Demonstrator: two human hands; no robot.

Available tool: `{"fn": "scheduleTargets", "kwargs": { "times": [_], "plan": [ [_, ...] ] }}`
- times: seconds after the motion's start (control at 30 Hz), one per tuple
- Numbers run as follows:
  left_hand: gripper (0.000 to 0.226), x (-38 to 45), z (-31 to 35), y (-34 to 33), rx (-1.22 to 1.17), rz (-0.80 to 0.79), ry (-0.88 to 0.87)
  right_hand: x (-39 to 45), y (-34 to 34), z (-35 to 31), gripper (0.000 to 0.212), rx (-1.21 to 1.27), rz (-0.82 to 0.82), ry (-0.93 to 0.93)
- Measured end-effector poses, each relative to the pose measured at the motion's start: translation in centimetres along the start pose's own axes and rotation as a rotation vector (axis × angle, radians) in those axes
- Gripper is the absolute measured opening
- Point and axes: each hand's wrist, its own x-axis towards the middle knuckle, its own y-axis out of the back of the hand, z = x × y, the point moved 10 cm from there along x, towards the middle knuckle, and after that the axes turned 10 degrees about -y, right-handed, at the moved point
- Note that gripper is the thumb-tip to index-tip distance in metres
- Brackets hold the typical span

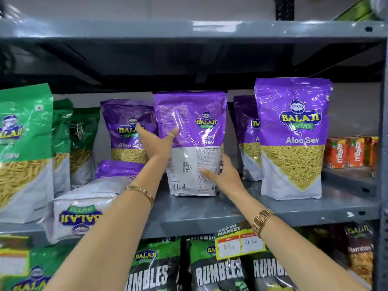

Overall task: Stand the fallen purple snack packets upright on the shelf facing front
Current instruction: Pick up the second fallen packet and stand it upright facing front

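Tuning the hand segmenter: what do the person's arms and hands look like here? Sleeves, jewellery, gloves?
Both forearms are bare, no sleeves or gloves in view. The left hand has a gold ring and a thin gold bangle at the wrist. The right hand shows no ring; its wrist carries a wide ribbed gold band, possibly a watch.

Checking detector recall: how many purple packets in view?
5 purple packets: one upright front right, one half hidden behind it, one held mid-shelf, one upright back left, one lying flat front left. More may be hidden.

Grey metal shelving (201,211) stands against a pale wall (354,110), glare on its upper shelf edge (210,28).
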Motion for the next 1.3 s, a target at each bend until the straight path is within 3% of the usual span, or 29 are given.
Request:
{"fn": "scheduleTargets", "kwargs": {
  "times": [0.17,0.27,0.4,0.57,0.7,0.83,0.9,1.0,1.07,1.17,1.3],
  "plan": [
    [0.061,-3.8,-6.7,-1.6,-0.155,-0.194,0.339,-0.5,1.5,-0.6,0.061,0.007,0.141,0.066],
    [0.054,-5.7,-8.6,-2.7,-0.144,-0.322,0.448,-0.5,2.4,-0.7,0.054,-0.008,0.219,0.108],
    [0.048,-6.2,-8.4,-2.3,-0.168,-0.286,0.443,-0.4,1.4,-1.3,0.047,-0.095,0.178,0.189],
    [0.026,-8.1,-6.0,-1.0,-0.086,-0.126,0.254,1.7,0.8,0.2,0.052,-0.133,0.131,0.071],
    [0.029,-10.3,-3.4,-0.4,0.084,-0.04,0.081,2.9,0.0,2.3,0.047,-0.03,0.025,-0.078],
    [0.027,-11.5,-2.2,-0.9,-0.034,-0.055,0.027,3.0,-0.5,2.9,0.041,-0.084,-0.022,-0.132],
    [0.021,-11.3,-2.9,-0.6,-0.18,-0.033,0.097,2.6,0.1,2.6,0.037,-0.09,0.04,-0.118],
    [0.036,-10.1,-6.0,0.1,-0.315,0.095,0.379,0.8,1.5,0.5,0.031,-0.153,0.2,0.016],
    [0.04,-9.0,-7.5,-0.3,-0.341,0.111,0.502,-0.7,1.4,-1.2,0.038,-0.196,0.231,0.118],
    [0.042,-6.7,-8.7,-2.1,-0.268,-0.027,0.521,-2.2,-0.1,-3.0,0.06,-0.282,0.157,0.262],
    [0.054,-5.4,-8.7,-5.0,-0.243,-0.301,0.53,-2.2,-1.3,-2.9,0.091,-0.305,0.076,0.255]
  ]
}}
